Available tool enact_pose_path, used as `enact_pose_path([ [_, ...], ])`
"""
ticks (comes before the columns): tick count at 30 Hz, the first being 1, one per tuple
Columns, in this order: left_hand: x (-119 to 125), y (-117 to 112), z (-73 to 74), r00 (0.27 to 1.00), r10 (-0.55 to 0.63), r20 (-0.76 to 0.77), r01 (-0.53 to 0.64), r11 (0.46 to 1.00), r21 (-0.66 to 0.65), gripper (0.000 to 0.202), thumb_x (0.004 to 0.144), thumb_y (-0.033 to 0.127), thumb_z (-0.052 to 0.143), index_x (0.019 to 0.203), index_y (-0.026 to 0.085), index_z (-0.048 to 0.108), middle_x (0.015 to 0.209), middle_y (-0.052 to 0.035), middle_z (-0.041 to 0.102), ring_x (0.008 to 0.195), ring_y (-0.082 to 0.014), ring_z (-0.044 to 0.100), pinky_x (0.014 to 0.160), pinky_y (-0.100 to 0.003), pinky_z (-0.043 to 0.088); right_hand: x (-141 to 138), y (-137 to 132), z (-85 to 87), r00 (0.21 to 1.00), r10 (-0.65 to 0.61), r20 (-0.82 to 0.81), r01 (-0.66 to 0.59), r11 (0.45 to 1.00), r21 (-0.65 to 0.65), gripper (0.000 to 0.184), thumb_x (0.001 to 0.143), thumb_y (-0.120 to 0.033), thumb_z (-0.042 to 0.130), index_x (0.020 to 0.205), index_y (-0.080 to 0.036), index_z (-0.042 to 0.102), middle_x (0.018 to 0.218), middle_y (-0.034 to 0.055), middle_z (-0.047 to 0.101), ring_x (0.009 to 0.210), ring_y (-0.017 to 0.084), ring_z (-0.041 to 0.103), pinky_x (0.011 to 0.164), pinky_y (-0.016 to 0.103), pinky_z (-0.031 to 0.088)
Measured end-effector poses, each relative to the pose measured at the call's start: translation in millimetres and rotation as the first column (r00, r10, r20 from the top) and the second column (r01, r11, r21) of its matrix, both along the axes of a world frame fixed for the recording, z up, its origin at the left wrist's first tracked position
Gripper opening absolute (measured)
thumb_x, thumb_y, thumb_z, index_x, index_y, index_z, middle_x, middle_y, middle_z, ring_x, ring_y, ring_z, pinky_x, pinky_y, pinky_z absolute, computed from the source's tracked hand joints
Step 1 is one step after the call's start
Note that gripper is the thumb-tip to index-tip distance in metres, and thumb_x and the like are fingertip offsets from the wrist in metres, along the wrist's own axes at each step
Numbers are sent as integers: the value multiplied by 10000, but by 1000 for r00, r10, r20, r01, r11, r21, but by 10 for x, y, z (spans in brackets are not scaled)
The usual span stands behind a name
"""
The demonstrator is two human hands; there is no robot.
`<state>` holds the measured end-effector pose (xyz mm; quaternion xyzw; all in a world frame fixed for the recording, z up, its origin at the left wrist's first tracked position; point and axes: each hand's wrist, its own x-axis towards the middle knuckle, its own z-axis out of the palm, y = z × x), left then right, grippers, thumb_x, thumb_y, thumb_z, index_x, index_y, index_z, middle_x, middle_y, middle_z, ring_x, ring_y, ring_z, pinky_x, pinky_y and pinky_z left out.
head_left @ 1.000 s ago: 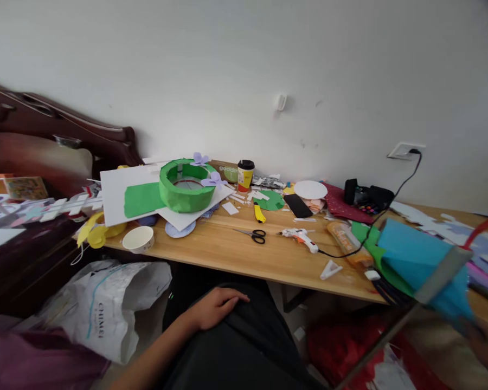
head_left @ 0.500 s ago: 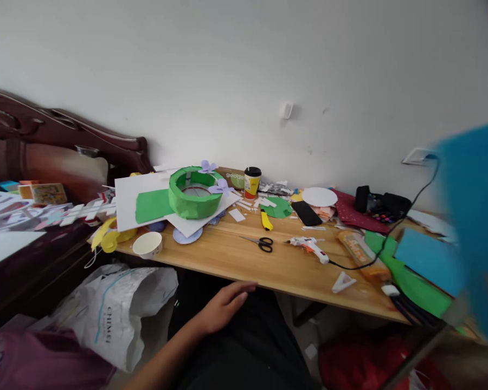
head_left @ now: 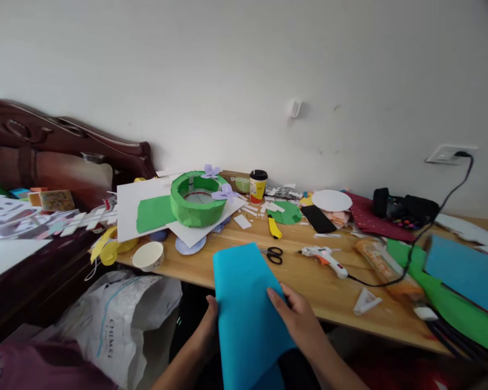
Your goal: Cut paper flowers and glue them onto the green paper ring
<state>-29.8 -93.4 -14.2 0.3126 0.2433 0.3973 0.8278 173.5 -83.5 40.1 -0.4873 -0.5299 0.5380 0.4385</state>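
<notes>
A bright blue craft sheet (head_left: 248, 309), paper or thin foam, is held over my lap at the table's front edge. It looks folded, with a darker layer showing at the bottom. My right hand (head_left: 299, 319) grips its right edge, thumb on top and fingers bent at the border. On the left edge is my left hand (head_left: 205, 325), its thumb up along the side and its fingers hidden behind the sheet. Just beyond the sheet lie black-handled scissors (head_left: 274, 254), partly covered by it. To their right rests a white glue gun (head_left: 323, 257) with its cord.
On the wooden table (head_left: 236, 238) stand a green ring-shaped piece (head_left: 197, 211), a paper cup (head_left: 257, 187) and a white bowl (head_left: 148, 256). A yellow cutter (head_left: 274, 227) and a phone (head_left: 318, 219) lie behind. Blue sheets (head_left: 466, 273) are at right; the cord (head_left: 410, 252) crosses there.
The blue sheet came from the far right to the middle, in front of me, with my right hand. My left hand left my lap and took its left edge. The view shifted slightly.
</notes>
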Motion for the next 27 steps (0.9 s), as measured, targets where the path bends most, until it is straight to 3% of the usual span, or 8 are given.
enact_pose_path([
  [2,-46,11,41,1000,-5,-15,3,994,-112,1071,576,862,584,1375,154,507,1281,-191,630,1290,-443,469,1084,-594,339,23,102,-99,989,-79,124,62,989,131,388,815,-576,624,909,-210,709,1097,102,679,1086,302,577,949,370,448],
  [4,-63,37,104,993,108,-39,-113,980,-164,970,652,734,658,1418,178,449,1269,-179,641,1269,-430,499,1068,-601,356,44,208,-159,983,-107,146,82,982,170,381,822,-577,613,869,-207,692,1180,100,647,1128,296,552,968,352,430],
  [7,-57,96,204,977,201,-72,-212,954,-212,849,744,570,651,1448,169,396,1245,-178,656,1242,-417,531,1051,-607,373,68,319,-151,996,42,79,-43,999,17,430,816,-616,599,841,-192,662,955,74,700,857,248,629,741,318,497],
  [11,-15,219,239,998,61,-24,-65,961,-268,919,712,716,555,1358,65,497,1210,-217,664,1255,-435,511,1057,-598,372,56,331,-58,976,205,-77,-214,967,-140,438,758,-602,681,865,-178,672,817,22,703,710,195,614,634,272,470],
  [14,45,345,185,996,87,4,-85,981,-173,1029,656,893,414,1302,105,560,1247,-206,645,1271,-437,494,1064,-602,360,36,323,-42,971,219,-97,-230,967,-114,445,763,-608,671,847,-171,675,792,19,694,695,182,600,633,264,458],
  [17,93,458,134,979,201,-25,-201,979,-30,974,648,893,453,1288,169,577,1318,-175,607,1304,-415,466,1095,-570,339,67,367,-86,994,105,30,-105,994,-8,444,757,-617,662,782,-175,646,720,14,660,666,186,579,610,269,446],
  [21,84,486,107,927,370,-64,-358,922,147,841,719,708,636,1391,235,458,1413,-155,529,1311,-389,466,1093,-566,339,155,451,-130,973,-123,195,83,976,204,398,739,-580,692,724,-192,605,705,23,638,715,217,589,654,293,459],
  [27,-28,316,108,866,486,-115,-439,851,289,738,737,413,781,1374,217,463,1381,-171,555,1272,-376,510,1077,-533,382,139,422,-146,997,-2,-75,11,993,119,556,675,-516,779,1109,-220,595,991,77,704,929,268,656,796,359,520],
])
